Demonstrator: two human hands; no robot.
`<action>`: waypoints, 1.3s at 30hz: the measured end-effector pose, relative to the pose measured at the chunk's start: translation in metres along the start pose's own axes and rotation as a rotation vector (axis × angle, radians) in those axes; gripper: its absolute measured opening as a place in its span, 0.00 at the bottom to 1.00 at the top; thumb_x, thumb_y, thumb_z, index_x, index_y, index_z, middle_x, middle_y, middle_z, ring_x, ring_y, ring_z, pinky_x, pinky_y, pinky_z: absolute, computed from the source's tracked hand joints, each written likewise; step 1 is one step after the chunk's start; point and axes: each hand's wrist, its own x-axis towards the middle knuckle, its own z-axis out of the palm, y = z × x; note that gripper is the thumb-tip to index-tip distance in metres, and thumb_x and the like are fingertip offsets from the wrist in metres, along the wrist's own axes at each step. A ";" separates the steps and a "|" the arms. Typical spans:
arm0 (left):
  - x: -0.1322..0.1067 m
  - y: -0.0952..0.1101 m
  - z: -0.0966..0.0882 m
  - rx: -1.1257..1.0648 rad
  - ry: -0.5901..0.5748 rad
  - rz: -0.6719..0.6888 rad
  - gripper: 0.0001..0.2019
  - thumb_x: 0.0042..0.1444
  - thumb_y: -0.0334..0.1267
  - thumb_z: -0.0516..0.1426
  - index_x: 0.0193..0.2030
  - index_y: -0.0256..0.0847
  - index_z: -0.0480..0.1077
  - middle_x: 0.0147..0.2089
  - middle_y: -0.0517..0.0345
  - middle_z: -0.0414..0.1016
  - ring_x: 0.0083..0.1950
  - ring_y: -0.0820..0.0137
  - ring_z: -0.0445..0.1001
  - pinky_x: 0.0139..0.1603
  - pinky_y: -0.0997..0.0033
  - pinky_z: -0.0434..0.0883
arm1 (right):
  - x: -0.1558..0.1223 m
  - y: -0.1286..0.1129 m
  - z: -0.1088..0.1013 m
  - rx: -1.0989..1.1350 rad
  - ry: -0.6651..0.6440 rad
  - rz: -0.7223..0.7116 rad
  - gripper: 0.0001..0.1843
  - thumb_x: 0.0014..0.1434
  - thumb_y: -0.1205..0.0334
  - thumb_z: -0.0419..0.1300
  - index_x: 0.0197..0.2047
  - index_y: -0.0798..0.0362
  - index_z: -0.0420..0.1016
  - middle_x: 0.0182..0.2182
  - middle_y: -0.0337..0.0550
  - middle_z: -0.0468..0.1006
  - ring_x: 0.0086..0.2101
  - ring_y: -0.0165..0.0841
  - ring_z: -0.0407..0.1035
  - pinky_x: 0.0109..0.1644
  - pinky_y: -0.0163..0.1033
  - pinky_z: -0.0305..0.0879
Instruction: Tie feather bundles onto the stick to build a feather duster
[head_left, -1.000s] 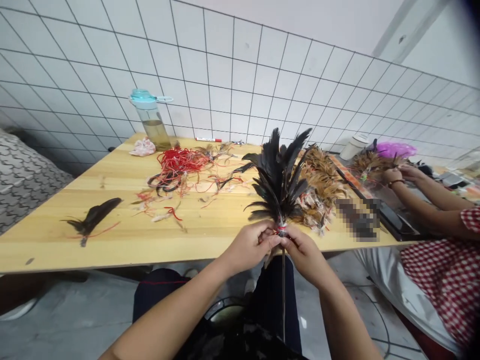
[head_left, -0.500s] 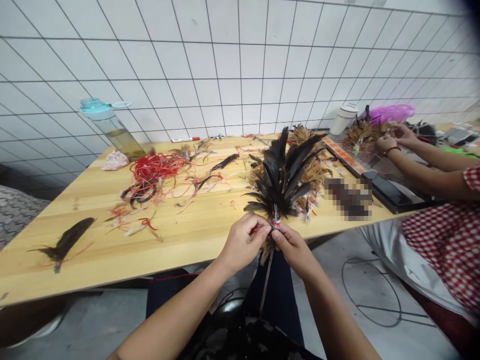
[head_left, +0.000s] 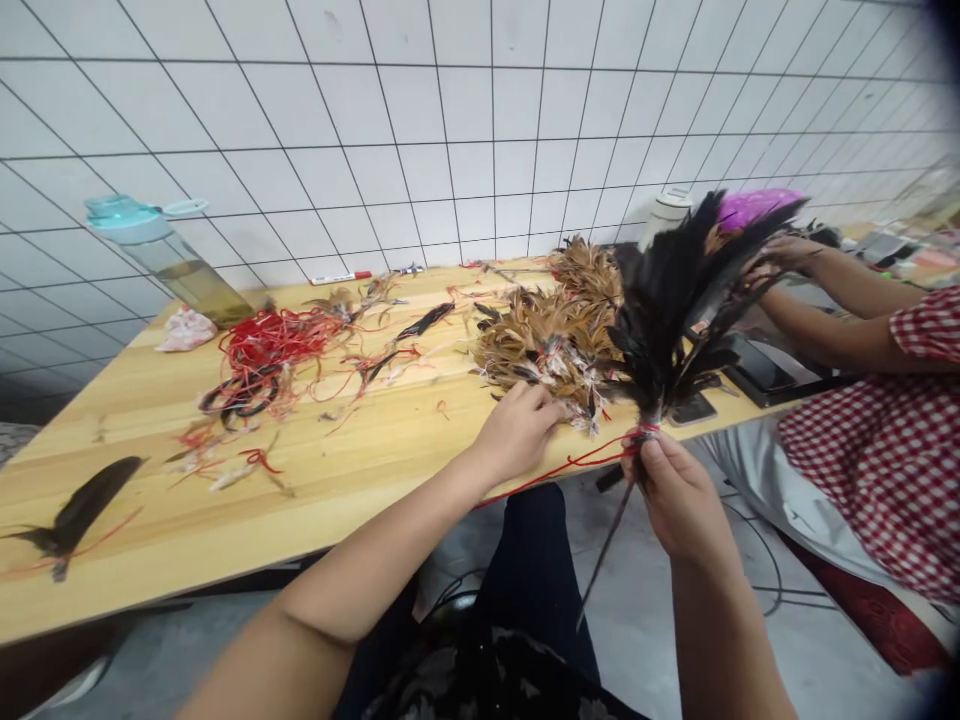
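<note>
My right hand (head_left: 679,490) is closed round the bound base of a black feather bundle (head_left: 667,300), held upright above the table's front edge. Red string (head_left: 585,462) is wound at the bundle's neck and trails to the left, passing below my left wrist. Below the grip a thin dark stick (head_left: 604,550) slants down toward my lap. My left hand (head_left: 519,430) is at the near edge of a pile of brown feathers (head_left: 547,335), fingers curled together at its white quill ends. What these fingers hold is hidden.
Tangled red string (head_left: 277,345) and a loose black feather (head_left: 90,505) lie on the wooden table (head_left: 360,470). Behind them stand a water bottle (head_left: 172,260) and a marker (head_left: 341,278). A co-worker's arms (head_left: 847,300) and phones (head_left: 765,362) are at the right.
My right hand has lifted the black feather bundle up and to the right. My left hand has let go of its base and moved to the brown feather pile. The view has turned slightly right.
</note>
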 end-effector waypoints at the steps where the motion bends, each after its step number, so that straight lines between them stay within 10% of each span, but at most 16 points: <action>1: 0.006 -0.001 0.009 0.073 -0.038 0.026 0.12 0.63 0.32 0.50 0.47 0.38 0.74 0.42 0.48 0.72 0.45 0.63 0.65 0.47 0.62 0.66 | -0.001 0.001 -0.001 0.005 0.003 0.037 0.18 0.48 0.46 0.69 0.31 0.52 0.76 0.23 0.37 0.68 0.25 0.26 0.58 0.28 0.33 0.58; 7: 0.025 -0.007 0.032 0.243 -0.149 0.060 0.13 0.65 0.35 0.48 0.44 0.37 0.74 0.43 0.46 0.70 0.48 0.59 0.64 0.48 0.59 0.64 | 0.000 0.008 -0.001 0.019 0.043 0.123 0.22 0.42 0.45 0.72 0.31 0.54 0.76 0.25 0.38 0.70 0.25 0.25 0.60 0.27 0.32 0.59; 19: -0.002 -0.057 -0.049 -0.149 0.068 -0.193 0.08 0.60 0.34 0.52 0.43 0.38 0.71 0.39 0.54 0.76 0.41 0.66 0.71 0.45 0.64 0.67 | 0.026 0.027 0.054 0.008 -0.019 0.213 0.26 0.32 0.43 0.75 0.28 0.54 0.78 0.24 0.38 0.73 0.23 0.26 0.60 0.27 0.33 0.59; 26: -0.025 -0.058 -0.097 -0.417 0.024 0.002 0.07 0.61 0.32 0.54 0.41 0.38 0.74 0.40 0.54 0.79 0.42 0.71 0.74 0.45 0.71 0.68 | 0.033 0.034 0.088 -0.073 -0.145 0.263 0.28 0.34 0.41 0.74 0.30 0.55 0.79 0.24 0.39 0.75 0.24 0.27 0.61 0.29 0.34 0.59; 39: -0.038 -0.070 -0.096 -0.373 -0.098 0.055 0.09 0.62 0.32 0.53 0.38 0.40 0.75 0.36 0.55 0.77 0.39 0.72 0.73 0.44 0.73 0.68 | 0.027 0.033 0.121 -0.253 -0.451 0.278 0.30 0.42 0.32 0.66 0.28 0.55 0.80 0.24 0.42 0.76 0.25 0.29 0.64 0.29 0.35 0.60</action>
